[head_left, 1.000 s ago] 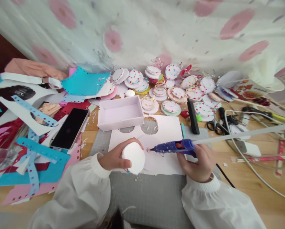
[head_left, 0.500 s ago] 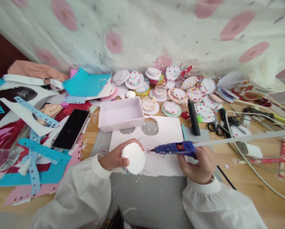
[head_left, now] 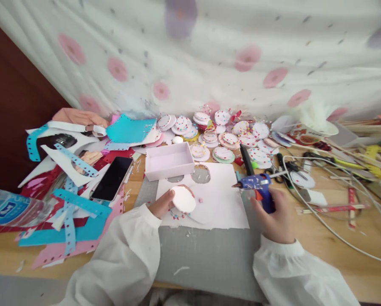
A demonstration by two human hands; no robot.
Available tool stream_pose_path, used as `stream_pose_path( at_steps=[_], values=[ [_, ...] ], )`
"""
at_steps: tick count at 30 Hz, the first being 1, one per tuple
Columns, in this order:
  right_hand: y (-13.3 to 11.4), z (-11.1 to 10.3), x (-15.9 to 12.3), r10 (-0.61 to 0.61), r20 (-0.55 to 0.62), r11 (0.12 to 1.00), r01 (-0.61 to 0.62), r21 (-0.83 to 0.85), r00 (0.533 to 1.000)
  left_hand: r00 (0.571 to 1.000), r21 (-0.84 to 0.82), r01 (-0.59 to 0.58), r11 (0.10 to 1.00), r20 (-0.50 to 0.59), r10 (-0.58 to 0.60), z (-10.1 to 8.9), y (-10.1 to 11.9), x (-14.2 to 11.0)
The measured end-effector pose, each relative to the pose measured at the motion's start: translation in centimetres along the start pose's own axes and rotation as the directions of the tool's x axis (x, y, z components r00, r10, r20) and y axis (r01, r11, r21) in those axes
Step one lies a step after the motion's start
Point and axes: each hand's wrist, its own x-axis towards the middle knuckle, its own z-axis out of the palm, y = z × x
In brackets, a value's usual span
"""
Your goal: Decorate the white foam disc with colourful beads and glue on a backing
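My left hand (head_left: 162, 204) grips the edge of a round white disc piece (head_left: 184, 199), tilted, with red and blue beads along its lower rim. Around the handle of a blue hot glue gun (head_left: 257, 183) my right hand (head_left: 277, 216) is closed. The gun's nozzle points left, and a glue stick juts from its back. Under both lies a white sheet (head_left: 222, 204) with round holes cut out. On it, a small pinkish dab (head_left: 201, 200) sits between the disc and the nozzle. A grey cutting mat (head_left: 206, 259) shows beneath the sheet.
A shallow white box (head_left: 169, 163) stands behind the sheet. Several beaded disc pieces (head_left: 224, 154) crowd the back. Left are a phone (head_left: 112, 178), felt scraps (head_left: 82, 203) and a plastic bottle (head_left: 16, 208). Scissors, a white cable (head_left: 330, 248) and pliers (head_left: 346, 165) lie right.
My right hand has drawn the glue gun away to the right, off the pinkish dab. My left hand has tipped the disc piece, so its beaded rim shows. The view has tilted up.
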Motion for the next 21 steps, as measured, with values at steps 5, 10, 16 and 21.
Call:
stream_pose_path(
  at_steps=[5,10,16,21],
  values=[
    [6.0,-5.6,-3.4,0.123,-0.118,0.967,-0.145,-0.209,0.985,0.998,-0.034,-0.071,0.997,0.001,0.071,0.4,-0.1,-0.1],
    [7.9,-8.1,-5.4,-0.014,-0.212,0.915,-0.073,-0.396,0.977,0.994,-0.067,-0.107,0.992,0.012,0.108,0.2,-0.7,-0.1],
    [0.9,-6.0,-4.6,-0.159,-0.133,0.939,0.108,-0.327,0.978,0.989,-0.075,-0.111,0.991,-0.110,0.102,-0.4,-0.4,-0.5],
    [-5.9,-0.4,-4.6,-0.148,0.340,0.980,0.092,0.174,0.929,0.971,-0.101,-0.109,0.989,-0.224,0.084,-0.2,0.9,-0.7]
  ],
)
